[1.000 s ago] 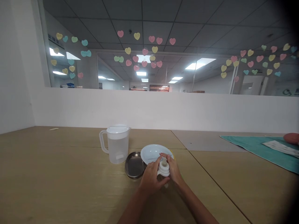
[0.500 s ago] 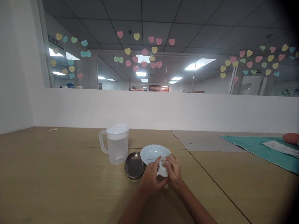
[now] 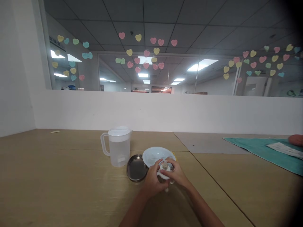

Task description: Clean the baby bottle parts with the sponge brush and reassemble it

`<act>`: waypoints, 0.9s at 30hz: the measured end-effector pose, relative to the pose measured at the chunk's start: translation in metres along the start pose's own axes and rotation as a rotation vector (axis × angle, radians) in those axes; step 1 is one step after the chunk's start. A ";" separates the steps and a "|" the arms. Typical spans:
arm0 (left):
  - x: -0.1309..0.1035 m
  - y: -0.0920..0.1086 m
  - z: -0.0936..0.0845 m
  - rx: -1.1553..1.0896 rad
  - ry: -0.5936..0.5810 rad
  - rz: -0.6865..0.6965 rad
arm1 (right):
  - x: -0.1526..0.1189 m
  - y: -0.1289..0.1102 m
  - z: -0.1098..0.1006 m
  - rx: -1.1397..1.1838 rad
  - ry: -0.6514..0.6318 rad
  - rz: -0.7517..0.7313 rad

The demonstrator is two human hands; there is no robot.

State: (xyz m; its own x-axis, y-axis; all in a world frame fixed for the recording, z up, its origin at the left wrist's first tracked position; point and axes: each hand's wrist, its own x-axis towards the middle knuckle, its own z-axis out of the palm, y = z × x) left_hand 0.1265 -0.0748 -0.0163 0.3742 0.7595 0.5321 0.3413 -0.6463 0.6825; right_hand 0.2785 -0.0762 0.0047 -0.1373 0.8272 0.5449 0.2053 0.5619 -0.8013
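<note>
Both hands are on a baby bottle (image 3: 163,174) with a pale teat on top, a white collar and what look like white side handles. My left hand (image 3: 151,182) is closed around its left side, thumb low. From the right, my right hand (image 3: 178,175) grips the collar, its thumb across the front and fingers curled over the top. Much of the bottle's body is hidden by the hands. Just beyond them lies a white bowl (image 3: 151,153), with a thin stick-like thing across it. To the left sits a shallow metal dish (image 3: 136,168).
A clear plastic pitcher (image 3: 120,153) with a lid stands left of the dish, its handle facing left. At the far right a teal cloth (image 3: 255,148) carries a folded white cloth (image 3: 284,149) and a reddish object (image 3: 295,139). A white wall (image 3: 151,112) rises behind the wooden table (image 3: 71,183).
My right hand has shifted its grip, its thumb now across the front of the collar. The bottle's teat shows more fully. The thin stick-like thing in the bowl lies differently.
</note>
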 end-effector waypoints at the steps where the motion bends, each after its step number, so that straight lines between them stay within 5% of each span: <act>1: 0.000 0.000 0.000 0.006 0.002 -0.002 | 0.000 0.001 -0.001 0.063 -0.010 0.007; 5: -0.001 0.001 -0.001 0.027 0.008 0.006 | 0.003 0.017 -0.005 0.222 0.245 0.031; 9: -0.002 -0.002 0.001 0.049 0.010 0.036 | 0.000 0.033 -0.008 -0.010 0.531 -0.049; 16: -0.002 -0.003 0.001 0.055 0.000 0.076 | -0.014 0.029 0.006 -0.460 0.272 -0.533; 24: -0.002 -0.008 0.004 0.041 0.011 0.077 | -0.013 0.030 0.006 -0.462 0.121 -0.386; 27: -0.002 -0.008 0.004 0.035 0.006 0.057 | -0.010 0.026 0.007 -0.309 0.210 -0.270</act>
State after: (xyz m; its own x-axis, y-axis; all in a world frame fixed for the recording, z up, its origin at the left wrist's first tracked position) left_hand 0.1265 -0.0712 -0.0253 0.3888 0.7215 0.5730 0.3492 -0.6909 0.6330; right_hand 0.2784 -0.0695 -0.0237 -0.0326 0.6146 0.7881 0.4724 0.7044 -0.5298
